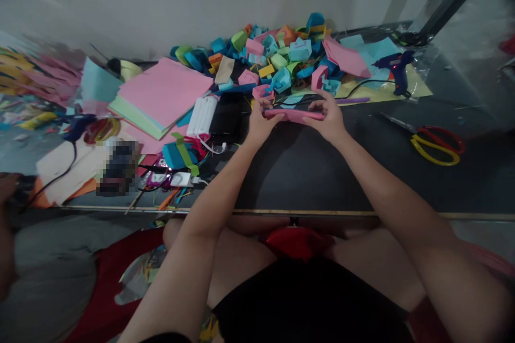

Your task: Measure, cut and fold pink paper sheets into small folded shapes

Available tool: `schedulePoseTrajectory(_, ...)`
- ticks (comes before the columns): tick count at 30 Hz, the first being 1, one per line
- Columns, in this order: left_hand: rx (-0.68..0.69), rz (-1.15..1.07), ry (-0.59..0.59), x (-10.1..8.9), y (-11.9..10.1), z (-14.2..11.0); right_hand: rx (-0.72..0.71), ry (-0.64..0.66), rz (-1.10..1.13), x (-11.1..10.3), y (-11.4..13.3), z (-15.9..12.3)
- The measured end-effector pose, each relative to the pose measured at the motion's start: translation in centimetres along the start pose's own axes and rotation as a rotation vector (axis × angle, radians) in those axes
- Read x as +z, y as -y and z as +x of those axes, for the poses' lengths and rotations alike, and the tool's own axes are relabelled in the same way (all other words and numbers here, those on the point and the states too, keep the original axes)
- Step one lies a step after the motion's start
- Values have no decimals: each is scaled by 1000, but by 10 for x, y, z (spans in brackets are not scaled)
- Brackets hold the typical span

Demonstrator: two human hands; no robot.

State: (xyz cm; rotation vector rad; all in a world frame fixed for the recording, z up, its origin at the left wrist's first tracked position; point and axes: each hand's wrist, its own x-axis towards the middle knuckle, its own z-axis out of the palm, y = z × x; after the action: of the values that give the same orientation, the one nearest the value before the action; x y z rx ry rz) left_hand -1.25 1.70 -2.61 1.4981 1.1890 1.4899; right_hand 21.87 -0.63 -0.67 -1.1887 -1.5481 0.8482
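Note:
Both of my hands hold a long pink paper strip (293, 114) level above the dark tabletop (322, 171). My left hand (261, 118) pinches its left end, fingers closed. My right hand (328, 115) grips the right end from above, fingers curled over it. Just beyond the strip lies a heap of folded paper pieces (277, 53) in blue, green, pink and orange.
A stack of pink and green paper sheets (161, 94) lies at the left. A blue glue gun (396, 69) rests on yellow paper at the back right. Red and yellow scissors (436, 144) lie right. A white power strip (202, 116) and cables sit left of my hands.

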Motion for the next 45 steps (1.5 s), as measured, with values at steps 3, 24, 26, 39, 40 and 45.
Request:
schedulePoseTrajectory(3,-13,-16,90,0,-8,-1,48,53,54,-6,-1,3)
schedulePoseTrajectory(24,-67,-59,244,-3,-11,4,214,314,105,-25,15,2)
schedulePoseTrajectory(26,-111,-149,254,-2,-9,2,251,358,162,-26,21,-1)
schedulePoseTrajectory(39,-330,-253,250,-1,-9,-2,413,322,338,-26,27,0)
schedulePoseTrajectory(40,-336,-254,255,0,-9,-3,428,323,329,-27,27,0)
schedulePoseTrajectory(45,-320,-187,225,1,-8,-2,438,323,282,-35,28,4)
